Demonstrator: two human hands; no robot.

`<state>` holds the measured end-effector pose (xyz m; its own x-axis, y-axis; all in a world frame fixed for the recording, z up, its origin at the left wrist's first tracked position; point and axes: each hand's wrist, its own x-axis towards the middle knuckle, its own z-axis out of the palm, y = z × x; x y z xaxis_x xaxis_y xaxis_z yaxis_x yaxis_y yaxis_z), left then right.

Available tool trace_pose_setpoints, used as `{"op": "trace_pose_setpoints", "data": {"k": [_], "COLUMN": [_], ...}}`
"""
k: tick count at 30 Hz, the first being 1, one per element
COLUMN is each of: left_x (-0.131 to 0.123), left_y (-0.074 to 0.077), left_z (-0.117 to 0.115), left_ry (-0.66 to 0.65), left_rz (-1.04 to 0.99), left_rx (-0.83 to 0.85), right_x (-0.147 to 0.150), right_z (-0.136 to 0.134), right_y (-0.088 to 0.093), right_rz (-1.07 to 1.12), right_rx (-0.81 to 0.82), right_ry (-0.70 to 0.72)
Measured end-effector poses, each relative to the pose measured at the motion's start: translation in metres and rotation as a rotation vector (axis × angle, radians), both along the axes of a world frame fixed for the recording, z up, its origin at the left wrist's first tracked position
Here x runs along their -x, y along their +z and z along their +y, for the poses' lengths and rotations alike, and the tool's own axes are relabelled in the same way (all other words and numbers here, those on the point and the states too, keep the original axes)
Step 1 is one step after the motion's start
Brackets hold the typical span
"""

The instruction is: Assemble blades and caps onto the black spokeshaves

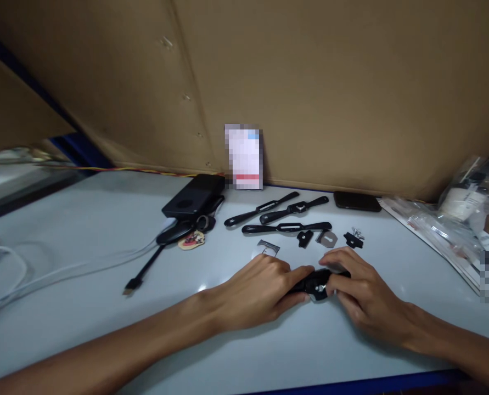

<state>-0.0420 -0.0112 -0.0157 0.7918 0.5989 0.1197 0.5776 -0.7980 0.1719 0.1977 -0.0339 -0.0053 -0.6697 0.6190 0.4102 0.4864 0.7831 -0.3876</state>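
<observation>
A black spokeshave is held low over the near middle of the table. My left hand is closed round its left handle, thumb and fingers pinching near the body. The fingers of my right hand are curled onto its middle and right side, by a small silvery screw. Beyond my hands lie three more black spokeshave bodies, with one nearest. Beside it are a black cap piece, a grey slotted blade, and another cap piece with small screws. A dark flat blade piece lies behind my left hand.
A black box with a cable sits at the back left, near a round wooden tag. White cords run along the left. A dark phone lies at the back; plastic bags and a white bottle are right.
</observation>
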Motion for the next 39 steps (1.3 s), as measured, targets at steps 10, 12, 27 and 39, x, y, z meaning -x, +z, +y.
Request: {"op": "trace_pose_setpoints", "data": {"k": [10,12,27,39], "left_x": [0.0007,0.0007,-0.0005,0.0005], "left_y": [-0.0003,-0.0009,0.0026,0.0014], "left_z": [0.0006,0.0007,-0.0002,-0.0001], "left_ry": [-0.019,-0.019,-0.002,-0.013], "left_rz": [-0.046,-0.040,0.016,-0.014], "left_rx": [-0.005,-0.007,-0.008,-0.034], "right_x": [0.0001,-0.0003,-0.0011,-0.0018], "right_z": [-0.0008,0.0003,0.0010,0.0027], "right_y": [0.0005,0.0009,0.0015,0.0013], "right_rz": [0.007,0.001,0.006,0.012], "right_rx": [0.000,-0.019,-0.061,-0.061], "right_ry": [0.058,0.000,-0.020,-0.043]}}
